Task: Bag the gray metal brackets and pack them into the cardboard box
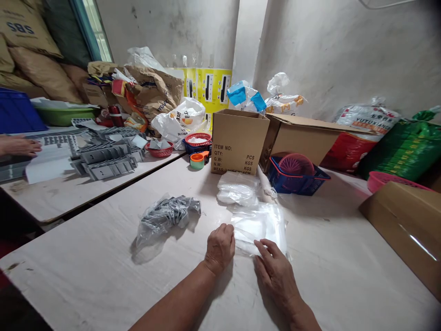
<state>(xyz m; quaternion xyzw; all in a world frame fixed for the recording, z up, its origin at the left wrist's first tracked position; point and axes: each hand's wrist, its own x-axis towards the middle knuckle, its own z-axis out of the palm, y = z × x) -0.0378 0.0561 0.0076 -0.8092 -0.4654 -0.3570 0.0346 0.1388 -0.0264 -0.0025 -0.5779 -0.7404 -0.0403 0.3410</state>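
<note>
Both my hands rest on a stack of clear plastic bags [260, 225] lying flat on the pale table [103, 276]. My left hand [220, 246] is curled, with its fingers tucked at the near left edge of the bags. My right hand [275, 271] lies flat, fingers stretched out onto the near edge of the stack. To the left of my hands sits a clear bag filled with grey parts [165, 216]. A crumpled heap of more clear bags [237, 191] lies just beyond the stack.
A cardboard box [237, 140] stands behind the bags, beside a blue basket [292, 177] holding a red basket. A brown box [406, 225] is at the right. Grey parts [106, 158] cover the left table, where another person's hand [19, 146] rests.
</note>
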